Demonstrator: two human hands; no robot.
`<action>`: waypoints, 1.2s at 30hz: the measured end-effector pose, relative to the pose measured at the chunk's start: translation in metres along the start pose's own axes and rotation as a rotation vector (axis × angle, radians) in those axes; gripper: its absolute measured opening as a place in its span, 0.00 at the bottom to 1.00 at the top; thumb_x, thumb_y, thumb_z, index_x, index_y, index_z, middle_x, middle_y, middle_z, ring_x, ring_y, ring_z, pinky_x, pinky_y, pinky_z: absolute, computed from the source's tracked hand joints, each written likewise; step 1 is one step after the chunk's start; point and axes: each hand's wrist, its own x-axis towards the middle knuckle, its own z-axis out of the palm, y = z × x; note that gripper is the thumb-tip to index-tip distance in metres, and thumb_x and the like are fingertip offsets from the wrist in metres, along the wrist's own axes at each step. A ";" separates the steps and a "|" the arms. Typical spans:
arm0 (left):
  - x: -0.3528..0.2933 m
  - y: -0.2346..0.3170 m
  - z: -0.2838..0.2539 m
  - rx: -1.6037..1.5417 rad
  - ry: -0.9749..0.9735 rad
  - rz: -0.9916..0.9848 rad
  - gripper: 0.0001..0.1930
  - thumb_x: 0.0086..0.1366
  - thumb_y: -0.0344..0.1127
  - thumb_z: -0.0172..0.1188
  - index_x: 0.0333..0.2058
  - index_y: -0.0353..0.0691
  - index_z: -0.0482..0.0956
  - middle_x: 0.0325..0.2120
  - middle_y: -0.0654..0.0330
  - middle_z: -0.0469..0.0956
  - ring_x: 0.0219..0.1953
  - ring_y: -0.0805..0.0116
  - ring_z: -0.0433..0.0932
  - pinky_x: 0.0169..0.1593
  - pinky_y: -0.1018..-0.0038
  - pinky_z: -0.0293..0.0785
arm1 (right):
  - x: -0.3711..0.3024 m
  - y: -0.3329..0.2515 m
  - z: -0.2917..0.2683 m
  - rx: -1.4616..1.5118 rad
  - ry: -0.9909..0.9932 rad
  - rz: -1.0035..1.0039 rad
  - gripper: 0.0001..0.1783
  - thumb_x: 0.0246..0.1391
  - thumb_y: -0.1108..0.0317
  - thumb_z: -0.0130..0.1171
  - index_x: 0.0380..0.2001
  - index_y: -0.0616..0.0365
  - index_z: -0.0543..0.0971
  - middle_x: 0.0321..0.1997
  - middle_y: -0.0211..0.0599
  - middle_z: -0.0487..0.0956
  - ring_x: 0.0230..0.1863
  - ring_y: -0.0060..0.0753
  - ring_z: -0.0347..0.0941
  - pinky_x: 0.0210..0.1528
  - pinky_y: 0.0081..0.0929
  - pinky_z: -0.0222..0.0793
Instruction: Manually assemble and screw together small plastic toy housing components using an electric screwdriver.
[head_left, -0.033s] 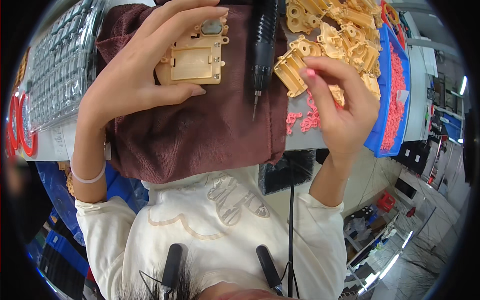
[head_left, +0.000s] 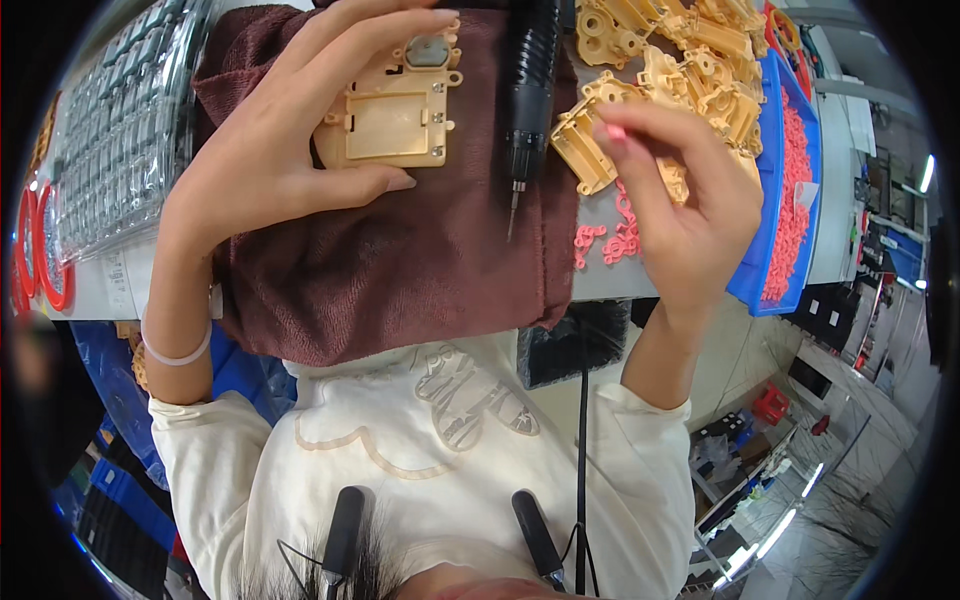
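My left hand point(head_left: 270, 130) grips a yellow plastic housing point(head_left: 395, 125) by its left side, fingers over its top and thumb along its lower edge. The housing rests on a brown towel point(head_left: 390, 265); a grey round-cornered part sits in its upper end. Between thumb and forefinger, my right hand point(head_left: 690, 190) pinches a small pink plastic piece point(head_left: 615, 132), mostly covered by the fingertips. That hand hovers beside a heap of yellow housings point(head_left: 700, 75). Below it, more pink pieces point(head_left: 622, 240) lie loose on the table. A black electric screwdriver point(head_left: 530, 110) points its bit toward me between the hands.
A blue tray point(head_left: 770, 270) full of small pink pieces stands at the right. At the left, clear plastic trays point(head_left: 125, 140) hold rows of grey parts, with red rings point(head_left: 55, 250) beside them. A black cable point(head_left: 582, 400) hangs below the table edge.
My right hand has shifted very slightly with the pink piece still pinched. The housing under my left hand has moved a touch to the right and up.
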 end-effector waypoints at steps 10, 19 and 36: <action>-0.013 -0.004 0.011 -0.070 0.160 -0.092 0.48 0.45 0.39 0.73 0.65 0.37 0.60 0.64 0.52 0.62 0.66 0.55 0.61 0.67 0.62 0.57 | 0.061 -0.009 0.069 -0.217 -0.036 -0.429 0.08 0.46 0.81 0.65 0.32 0.59 0.83 0.30 0.36 0.83 0.30 0.30 0.80 0.34 0.22 0.74; -0.007 0.003 -0.008 -0.222 0.115 -0.227 0.48 0.49 0.43 0.71 0.64 0.30 0.56 0.60 0.43 0.63 0.62 0.47 0.64 0.65 0.58 0.60 | 0.051 0.001 0.073 -0.100 -0.018 -0.501 0.11 0.39 0.80 0.70 0.31 0.61 0.83 0.37 0.37 0.83 0.37 0.34 0.77 0.40 0.26 0.72; -0.011 -0.005 -0.004 -0.197 0.129 -0.185 0.47 0.47 0.45 0.71 0.63 0.32 0.59 0.60 0.46 0.62 0.63 0.48 0.62 0.65 0.58 0.59 | 0.055 -0.008 0.072 -0.122 -0.096 -0.229 0.09 0.42 0.72 0.71 0.28 0.62 0.82 0.30 0.32 0.75 0.33 0.30 0.68 0.38 0.24 0.62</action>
